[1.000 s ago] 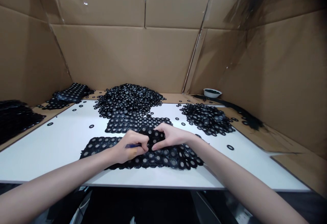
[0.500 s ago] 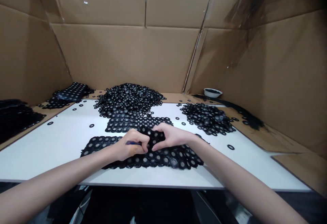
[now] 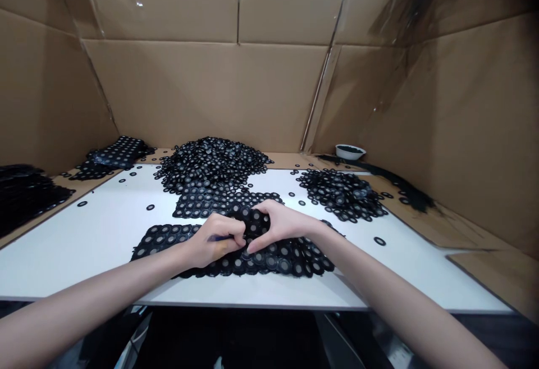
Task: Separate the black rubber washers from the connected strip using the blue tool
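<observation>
My left hand (image 3: 217,241) is closed around a slim blue pen-like tool (image 3: 219,238), whose tip is hidden by the fingers. My right hand (image 3: 281,226) curves round a raised piece of black sheet (image 3: 255,222) dotted with round grey-centred rings, its thumb on the near side and its other fingers mostly hidden behind. Both hands rest over a wide black sheet of joined rings (image 3: 158,238) lying near the front edge of the white table. Whether the raised piece is part of that sheet I cannot tell.
Behind the hands lies another ring sheet (image 3: 193,205), with a large heap of black rings (image 3: 210,158) beyond. A smaller heap (image 3: 343,195) sits to the right. Dark stacked sheets (image 3: 29,192) stand left; a white bowl (image 3: 350,152) stands back right. Cardboard walls (image 3: 189,88) enclose the table (image 3: 101,245).
The raised piece has shifted slightly and shows its rings at a different angle. My right thumb has moved a little lower and left. My left hand keeps its grip, almost in place.
</observation>
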`<control>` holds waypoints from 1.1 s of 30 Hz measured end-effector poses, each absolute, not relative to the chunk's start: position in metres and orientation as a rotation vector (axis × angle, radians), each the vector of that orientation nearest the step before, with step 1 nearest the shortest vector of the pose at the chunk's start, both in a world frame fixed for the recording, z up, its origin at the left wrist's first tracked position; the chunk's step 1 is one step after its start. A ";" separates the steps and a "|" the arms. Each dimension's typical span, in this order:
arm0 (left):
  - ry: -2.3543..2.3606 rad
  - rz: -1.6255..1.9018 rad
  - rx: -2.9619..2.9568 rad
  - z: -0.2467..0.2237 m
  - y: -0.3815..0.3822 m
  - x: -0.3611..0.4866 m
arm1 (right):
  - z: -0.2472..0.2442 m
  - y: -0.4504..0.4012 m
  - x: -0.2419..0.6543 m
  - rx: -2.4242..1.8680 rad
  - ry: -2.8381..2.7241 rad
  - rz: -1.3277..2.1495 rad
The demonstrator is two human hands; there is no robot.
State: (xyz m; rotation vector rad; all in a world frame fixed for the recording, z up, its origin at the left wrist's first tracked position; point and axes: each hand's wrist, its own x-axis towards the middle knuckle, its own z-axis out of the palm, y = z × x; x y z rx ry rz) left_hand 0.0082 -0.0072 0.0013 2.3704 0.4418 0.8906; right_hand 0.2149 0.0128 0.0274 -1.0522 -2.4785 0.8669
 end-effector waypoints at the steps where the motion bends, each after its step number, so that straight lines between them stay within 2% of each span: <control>1: 0.440 0.904 2.386 0.002 -0.007 0.008 | 0.028 0.013 0.215 -1.057 -2.471 0.899; 9: 0.428 0.894 2.441 0.006 -0.012 0.009 | 0.024 0.015 0.213 -1.080 -2.351 0.991; 16: 0.410 0.908 2.416 0.007 -0.012 0.009 | 0.020 0.017 0.214 -0.927 -2.310 1.062; 21: 0.450 0.944 2.302 0.003 -0.008 0.006 | 0.021 0.017 0.214 -0.948 -2.347 1.027; 33: 0.496 0.785 2.144 -0.002 -0.004 0.002 | 0.023 0.013 0.214 -0.986 -2.367 0.968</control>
